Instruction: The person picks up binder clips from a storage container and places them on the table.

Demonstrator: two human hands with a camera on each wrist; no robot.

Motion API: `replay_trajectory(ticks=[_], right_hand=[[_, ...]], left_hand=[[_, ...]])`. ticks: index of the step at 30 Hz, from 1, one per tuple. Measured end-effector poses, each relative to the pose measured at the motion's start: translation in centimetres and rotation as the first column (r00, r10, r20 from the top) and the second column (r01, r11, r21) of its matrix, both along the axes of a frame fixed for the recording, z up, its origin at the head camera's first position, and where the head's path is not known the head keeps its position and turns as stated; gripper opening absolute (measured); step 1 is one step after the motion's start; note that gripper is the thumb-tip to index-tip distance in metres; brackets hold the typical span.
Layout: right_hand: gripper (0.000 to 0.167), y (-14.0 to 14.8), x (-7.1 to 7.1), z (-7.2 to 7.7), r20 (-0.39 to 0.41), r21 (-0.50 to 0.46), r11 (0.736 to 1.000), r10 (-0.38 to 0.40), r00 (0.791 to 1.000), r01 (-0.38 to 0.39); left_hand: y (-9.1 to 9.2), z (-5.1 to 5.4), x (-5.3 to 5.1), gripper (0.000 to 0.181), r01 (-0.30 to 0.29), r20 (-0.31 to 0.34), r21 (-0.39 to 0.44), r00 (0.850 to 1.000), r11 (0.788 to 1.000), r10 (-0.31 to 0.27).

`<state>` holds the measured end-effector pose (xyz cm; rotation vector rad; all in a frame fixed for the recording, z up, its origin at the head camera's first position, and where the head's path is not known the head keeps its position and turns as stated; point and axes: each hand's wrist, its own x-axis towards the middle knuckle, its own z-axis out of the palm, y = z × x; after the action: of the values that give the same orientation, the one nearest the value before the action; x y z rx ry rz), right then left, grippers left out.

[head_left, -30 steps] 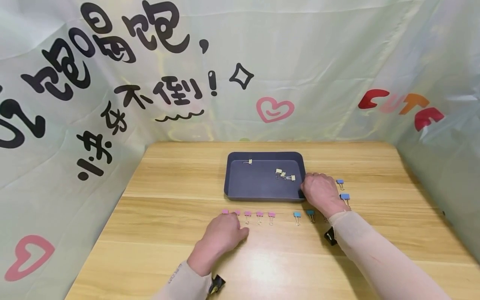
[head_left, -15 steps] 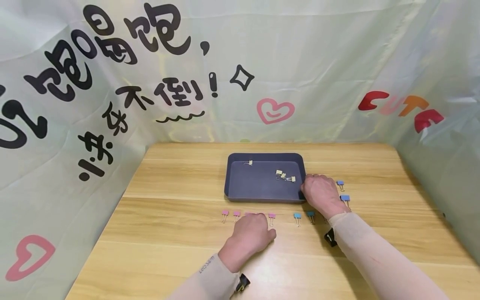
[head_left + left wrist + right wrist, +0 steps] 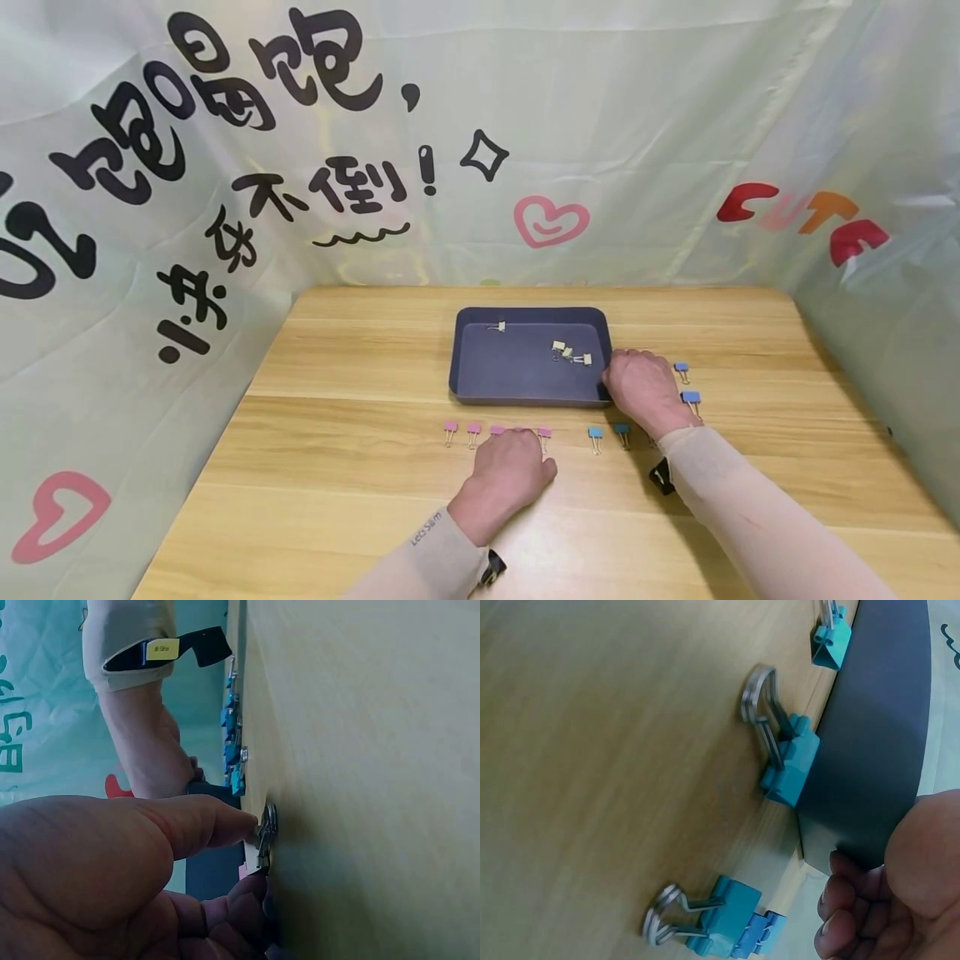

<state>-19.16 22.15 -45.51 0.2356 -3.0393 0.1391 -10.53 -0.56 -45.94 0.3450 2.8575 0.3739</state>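
Observation:
My left hand [image 3: 510, 471] is at a row of pink binder clips [image 3: 451, 427] in front of the dark tray [image 3: 525, 403], covering part of the row. In the left wrist view its thumb and fingers pinch one pink binder clip [image 3: 259, 862], the thumb at the silver wire handles. My right hand [image 3: 641, 387] grips the tray at its right front corner; in the right wrist view its fingers [image 3: 836, 907] are curled by the tray wall [image 3: 877, 750]. Inside the tray lie several cream binder clips [image 3: 558, 345].
Teal binder clips [image 3: 595, 433] continue the row to the right, partly hidden by the right hand. Blue binder clips [image 3: 691, 397] lie to its right on the wooden table [image 3: 337, 500]. Printed cloth [image 3: 637, 100] hangs around the back and sides.
My left hand has moved right along the pink row, uncovering the leftmost clips, and has slowed near the right end. My right hand and the tray have stayed in place.

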Motion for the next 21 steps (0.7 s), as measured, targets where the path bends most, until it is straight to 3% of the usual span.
replay_trajectory(ticks=[7,12,16,18,21], right_hand=[[0.026,0.1,-0.1,0.1,0.005,0.004,1.000,-0.004,1.000,0.004],[0.026,0.1,-0.2,0.2,-0.005,0.006,1.000,-0.002,1.000,0.003],[0.027,0.1,-0.1,0.0,-0.023,0.007,1.000,0.008,1.000,-0.008],[0.028,0.1,-0.1,0.0,-0.030,0.008,1.000,0.010,1.000,-0.010],[0.028,0.0,0.0,-0.1,-0.041,0.008,1.000,0.009,0.999,-0.008]], left_hand=[[-0.3,0.5,-0.1,0.047,0.002,0.033,0.038,0.999,0.999,-0.004],[-1.3,2.2,-1.0,0.049,0.021,0.031,0.095,0.999,0.995,-0.024],[-2.2,4.3,-2.9,0.047,0.008,0.065,0.153,0.998,0.988,-0.018],[-2.5,5.3,-4.2,0.045,-0.014,0.111,0.178,0.994,0.984,-0.006],[-2.7,6.5,-6.5,0.044,-0.018,0.111,0.176,0.994,0.984,-0.002]])
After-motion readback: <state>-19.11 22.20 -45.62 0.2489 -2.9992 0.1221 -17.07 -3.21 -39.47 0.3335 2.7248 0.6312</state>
